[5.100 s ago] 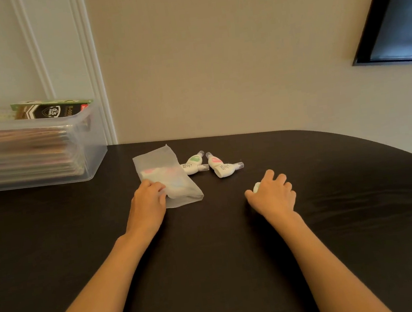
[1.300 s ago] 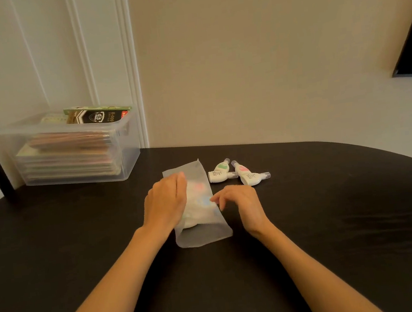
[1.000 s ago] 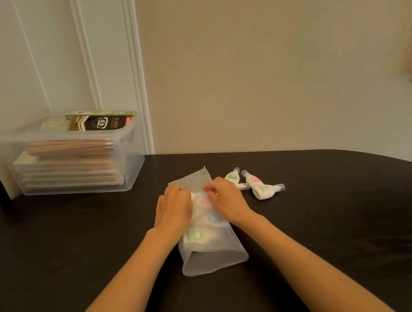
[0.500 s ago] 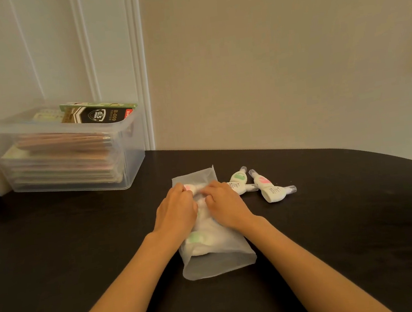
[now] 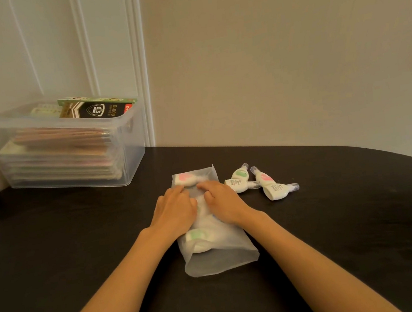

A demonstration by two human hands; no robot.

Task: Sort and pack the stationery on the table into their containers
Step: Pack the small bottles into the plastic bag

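A frosted translucent pouch [image 5: 222, 259] lies lengthwise on the black table [image 5: 349, 229], holding several white correction tapes. A green-labelled tape [image 5: 197, 235] shows through its near half. A pink-labelled one [image 5: 186, 180] sits at the pouch's far end. My left hand [image 5: 175, 208] and my right hand [image 5: 221, 201] lie side by side on top of the pouch, their fingertips pressing down just short of that pink tape. Two loose tapes rest on the table to the right of the pouch, a green one [image 5: 240, 181] and a pink one [image 5: 271, 187].
A clear plastic bin [image 5: 126, 144] stands at the back left against the wall, stacked with flat packets, and a black and green pen box [image 5: 97, 109] lies on top. The table's rounded edge runs along the right.
Both hands came together on the pouch and slid toward its far end. The pink tape now lies at the far end of the pouch. The loose tapes stayed put.
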